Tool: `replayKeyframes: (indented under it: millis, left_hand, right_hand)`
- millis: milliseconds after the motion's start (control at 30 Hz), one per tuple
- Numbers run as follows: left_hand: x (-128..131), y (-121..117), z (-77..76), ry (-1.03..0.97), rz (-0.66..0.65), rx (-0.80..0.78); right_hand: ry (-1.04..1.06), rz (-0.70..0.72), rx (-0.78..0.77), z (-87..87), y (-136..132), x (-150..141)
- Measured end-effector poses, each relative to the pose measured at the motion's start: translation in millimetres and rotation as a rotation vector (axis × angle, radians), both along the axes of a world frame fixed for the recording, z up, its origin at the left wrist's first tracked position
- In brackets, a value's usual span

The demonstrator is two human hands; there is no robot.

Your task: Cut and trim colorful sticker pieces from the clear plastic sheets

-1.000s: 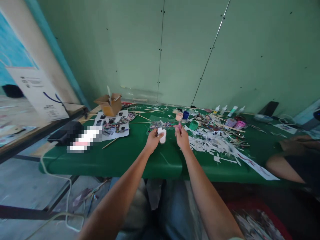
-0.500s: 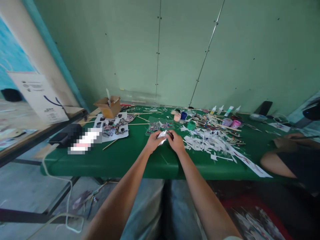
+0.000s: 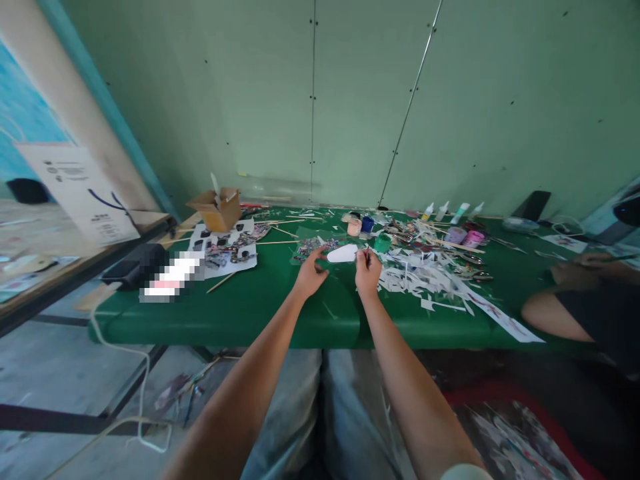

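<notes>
My left hand [image 3: 310,273] hovers over the green table [image 3: 240,313] with its fingers curled, pinching the left end of a white oval paper cutout [image 3: 344,253]. The cutout lies flat just beyond both hands. My right hand [image 3: 367,270] is closed on a thin dark stick-like tool [image 3: 367,255], perhaps a brush, with its tip pointing up beside the cutout's right end. Small paint pots, one pink [image 3: 354,227], one blue [image 3: 367,224] and one green [image 3: 384,243], stand just behind.
A heap of white paper scraps [image 3: 425,280] lies right of my hands. Printed sheets [image 3: 225,253], wooden sticks and a cardboard box [image 3: 219,209] are at the left. Small bottles [image 3: 443,211] stand at the back. Another person's arm [image 3: 565,310] rests at the right.
My hands came together low over the table, then moved apart and farther out. The white cutout, held upright in my left hand before, now lies flat between them.
</notes>
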State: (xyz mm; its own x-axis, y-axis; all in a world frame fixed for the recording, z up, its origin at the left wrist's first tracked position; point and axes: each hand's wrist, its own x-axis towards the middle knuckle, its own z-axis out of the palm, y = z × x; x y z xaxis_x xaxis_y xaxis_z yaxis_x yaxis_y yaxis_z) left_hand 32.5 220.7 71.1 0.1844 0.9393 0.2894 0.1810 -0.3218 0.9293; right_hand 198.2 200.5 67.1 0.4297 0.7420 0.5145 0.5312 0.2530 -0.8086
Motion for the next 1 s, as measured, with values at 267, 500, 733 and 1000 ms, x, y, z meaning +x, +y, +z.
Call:
replayKeyframes:
  millis: [267,500,733,1000]
  left_hand:
    - [1,-18,7.8,0.117,-0.021,0.1]
    - [2,-8,-3.0,-0.101,-0.04,0.029]
    - [1,-9,-0.3,-0.166,-0.025,0.002]
    - [4,-14,-8.2,-0.194,-0.143,-0.023]
  right_hand:
    - [-0.019,0.135,-0.019,0.8,-4,-5]
    - [-0.114,0.262,-0.047,3.6,-10,-11]
    - [-0.14,0.271,-0.031,2.6,-8,-11]
    - [-0.201,0.276,-0.016,1.9,-7,-13]
